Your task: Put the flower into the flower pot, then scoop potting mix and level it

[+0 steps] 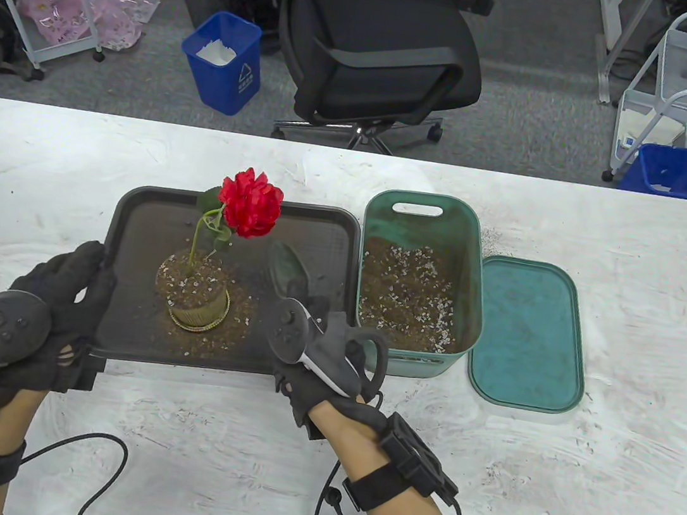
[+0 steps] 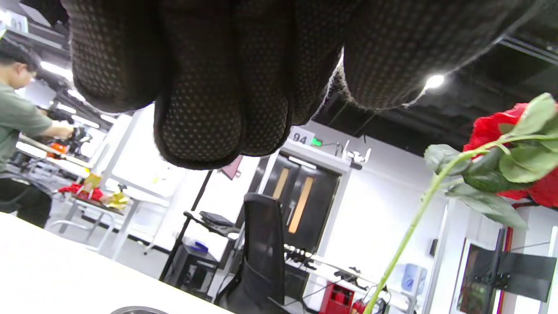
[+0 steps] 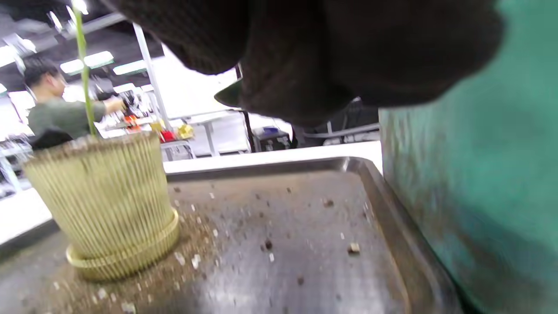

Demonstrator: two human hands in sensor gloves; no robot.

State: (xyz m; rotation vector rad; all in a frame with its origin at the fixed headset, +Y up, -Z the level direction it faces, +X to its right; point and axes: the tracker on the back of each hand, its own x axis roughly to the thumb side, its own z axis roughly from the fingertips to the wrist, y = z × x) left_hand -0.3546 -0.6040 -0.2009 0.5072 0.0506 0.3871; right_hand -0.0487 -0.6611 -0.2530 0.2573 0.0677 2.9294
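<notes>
A red flower (image 1: 252, 203) stands upright in the ribbed yellow flower pot (image 1: 199, 307), which is filled with potting mix and sits on the dark tray (image 1: 145, 210). My left hand (image 1: 74, 290) rests with straight fingers (image 2: 200, 109) on the tray's front left edge. My right hand (image 1: 308, 393) grips a dark green scoop (image 1: 286, 265) just right of the pot, its blade over the tray. The right wrist view shows the pot (image 3: 104, 196) close by and spilled mix around its base. The flower (image 2: 514, 144) and its leaves show at the right of the left wrist view.
A green bin (image 1: 425, 218) partly filled with potting mix (image 1: 405, 298) stands right of the tray, its wall (image 3: 479, 196) close to my right hand. Its lid (image 1: 527, 334) lies further right. Cables run along the table's front. An office chair (image 1: 379, 51) stands behind.
</notes>
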